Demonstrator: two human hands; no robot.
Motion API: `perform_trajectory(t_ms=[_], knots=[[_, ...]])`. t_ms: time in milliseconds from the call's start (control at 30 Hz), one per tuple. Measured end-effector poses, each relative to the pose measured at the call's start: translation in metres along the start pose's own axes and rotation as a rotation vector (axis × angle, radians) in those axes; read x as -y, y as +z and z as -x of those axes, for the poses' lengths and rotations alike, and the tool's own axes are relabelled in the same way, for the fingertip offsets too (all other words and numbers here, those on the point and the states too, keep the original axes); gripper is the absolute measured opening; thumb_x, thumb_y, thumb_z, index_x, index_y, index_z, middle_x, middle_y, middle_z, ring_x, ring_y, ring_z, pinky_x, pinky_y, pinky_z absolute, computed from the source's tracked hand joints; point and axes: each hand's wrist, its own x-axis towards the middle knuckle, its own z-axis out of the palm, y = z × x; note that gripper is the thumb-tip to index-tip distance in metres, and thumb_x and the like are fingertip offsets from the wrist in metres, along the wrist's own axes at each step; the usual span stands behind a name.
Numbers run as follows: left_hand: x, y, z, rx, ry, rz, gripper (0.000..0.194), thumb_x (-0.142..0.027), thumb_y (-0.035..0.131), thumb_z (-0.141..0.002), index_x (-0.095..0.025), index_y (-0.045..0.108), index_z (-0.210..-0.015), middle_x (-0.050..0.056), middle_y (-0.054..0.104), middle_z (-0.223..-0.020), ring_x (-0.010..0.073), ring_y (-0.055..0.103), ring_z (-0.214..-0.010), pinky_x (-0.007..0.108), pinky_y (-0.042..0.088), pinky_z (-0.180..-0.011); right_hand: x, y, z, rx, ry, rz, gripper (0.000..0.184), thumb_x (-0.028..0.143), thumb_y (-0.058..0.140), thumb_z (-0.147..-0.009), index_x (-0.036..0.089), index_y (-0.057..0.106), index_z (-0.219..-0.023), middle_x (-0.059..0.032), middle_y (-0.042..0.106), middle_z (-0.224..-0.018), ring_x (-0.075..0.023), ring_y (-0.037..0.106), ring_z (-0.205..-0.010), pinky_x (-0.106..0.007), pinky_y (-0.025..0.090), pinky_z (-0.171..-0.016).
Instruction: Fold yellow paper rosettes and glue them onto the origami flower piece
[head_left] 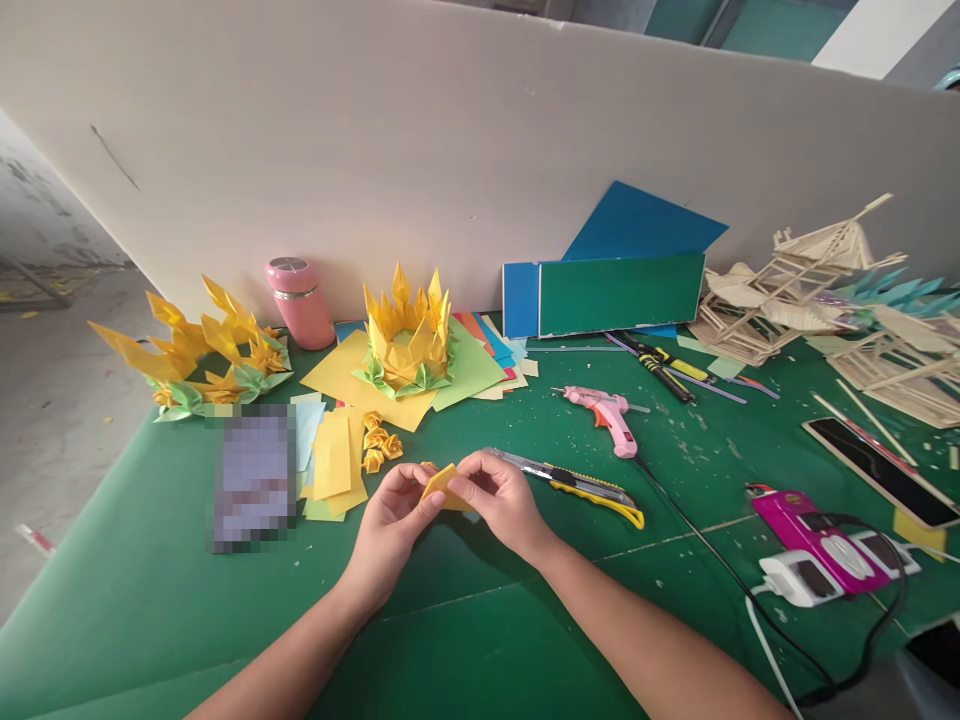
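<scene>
The left hand [394,515] and the right hand [501,497] are meeting near the middle of the frame, and both are pinching a small yellow paper [441,482] between thumbs and fingers. The paper is staying in the air over the green counter [487,650], and one part is sticking up. I think the hands are making a fold (fingers are hiding some of it, so I am not telling which fold). The next move is probably calling for neat edges and a firm thumb press along the bend.

Just past the hands, a yellow cutter [592,488] is lying right of centre, with its silver end pointing toward the right hand. Little yellow paper roses [381,443] are sitting left of centre, beside flat yellow strips [332,455]. A pink glue gun [606,412] is resting above the cutter.

Farther out, a yellow and green paper crown [405,345] is standing on flat sheets near the upper middle. A second crown [184,350] is sitting at the left, and a pink bottle [304,315] is standing between them.
</scene>
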Motion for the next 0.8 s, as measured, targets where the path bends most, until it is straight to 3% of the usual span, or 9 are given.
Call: perform_trajectory(t_ms=[200, 333, 400, 533, 800], knots=[[-0.0023, 0.0016, 0.0, -0.03, -0.119, -0.128, 0.037, -0.042, 0.085, -0.049, -0.016, 0.071, -0.071, 0.003, 0.071, -0.073, 0.0162, 0.065, -0.065, 0.027, 0.055, -0.063, 0.0001, -0.001, 0.0006, 0.014, -0.027, 0.037, 0.029, 0.043, 0.064, -0.078, 0.02, 0.054, -0.062, 0.0017, 0.056, -0.062, -0.0131, 0.054, -0.06, -0.026, 0.047, -0.059], [-0.0039, -0.0003, -0.0016, -0.093, -0.11, -0.015, 0.034, -0.04, 0.086, -0.048, -0.015, 0.07, -0.065, 0.001, 0.069, -0.067, 0.0136, 0.064, -0.06, 0.025, 0.056, -0.063, -0.002, 0.0005, 0.0023, 0.03, -0.021, -0.016, 0.029, 0.046, 0.07, -0.073, 0.021, 0.057, -0.081, 0.0023, 0.056, -0.068, -0.0122, 0.054, -0.06, -0.025, 0.048, -0.058], [-0.0046, -0.0021, -0.0029, -0.119, -0.117, 0.073, 0.034, -0.037, 0.087, -0.047, -0.015, 0.067, -0.063, 0.0, 0.068, -0.067, 0.0123, 0.064, -0.061, 0.025, 0.057, -0.065, -0.0032, 0.001, 0.0037, 0.007, -0.086, 0.006, 0.031, 0.042, 0.073, -0.071, 0.022, 0.055, -0.086, 0.0027, 0.056, -0.071, -0.012, 0.054, -0.062, -0.025, 0.049, -0.059], [-0.0044, -0.0046, -0.0049, -0.08, -0.128, 0.136, 0.03, -0.033, 0.086, -0.053, -0.015, 0.065, -0.066, -0.002, 0.067, -0.068, 0.0101, 0.063, -0.064, 0.022, 0.057, -0.069, -0.004, 0.0, 0.0055, -0.056, -0.234, 0.151, 0.018, 0.034, 0.065, -0.08, 0.022, 0.052, -0.079, 0.0015, 0.057, -0.073, -0.0127, 0.055, -0.065, -0.026, 0.049, -0.062], [-0.0053, -0.001, -0.0052, -0.126, -0.088, 0.15, 0.037, -0.032, 0.086, -0.05, -0.016, 0.062, -0.072, -0.004, 0.065, -0.07, 0.0092, 0.062, -0.063, 0.02, 0.055, -0.062, 0.0017, -0.0038, 0.0026, -0.037, -0.537, 0.389, 0.015, 0.03, 0.063, -0.085, 0.022, 0.054, -0.077, 0.0001, 0.06, -0.072, -0.0138, 0.054, -0.065, -0.028, 0.046, -0.062]])
